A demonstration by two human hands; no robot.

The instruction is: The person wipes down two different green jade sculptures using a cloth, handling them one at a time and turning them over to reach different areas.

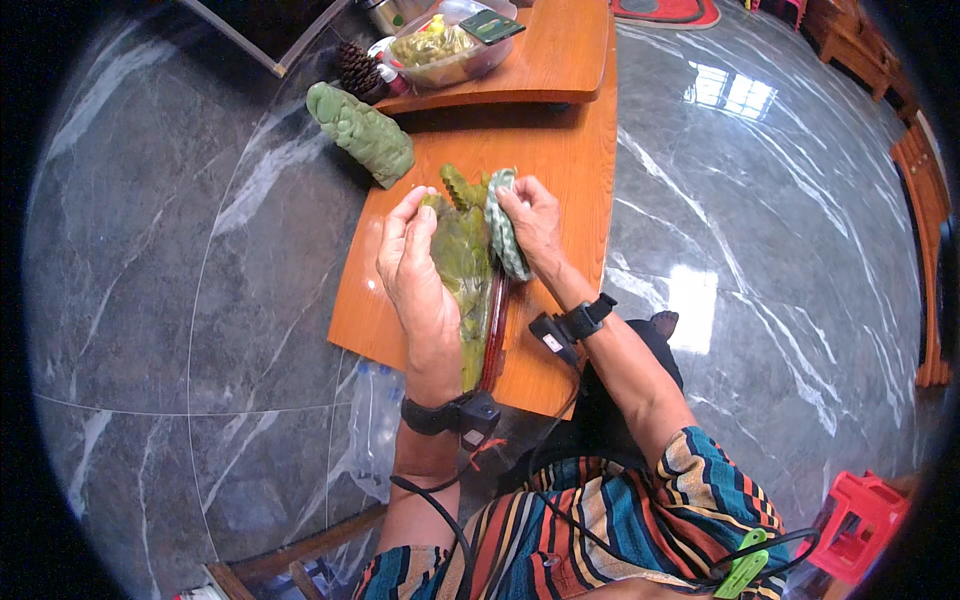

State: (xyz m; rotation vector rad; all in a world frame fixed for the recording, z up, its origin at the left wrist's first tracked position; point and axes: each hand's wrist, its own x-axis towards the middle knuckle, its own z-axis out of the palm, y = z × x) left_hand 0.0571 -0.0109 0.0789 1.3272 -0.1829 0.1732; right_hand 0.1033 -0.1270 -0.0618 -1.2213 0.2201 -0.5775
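Observation:
A green, glossy carving (463, 259), jade-like in look, is in front of me on the wooden table, with a dark red base or edging (494, 330) along its right side. My left hand (416, 255) grips the carving's upper left edge between thumb and fingers. A folded green-and-white patterned cloth (504, 229) is bunched in my right hand (534, 217), pressed close against the carving's upper right side. Whether the cloth touches the surface there is hidden. My left wrist and forearm cover part of the carving's lower end.
Left of the orange-brown table (360, 300) stands a pale green carved stone (360, 135). On the raised shelf (555, 60) are a plastic tub (491, 60), a phone-like dark object (491, 27) and a pine cone (360, 67). A red stool (855, 525) is at lower right.

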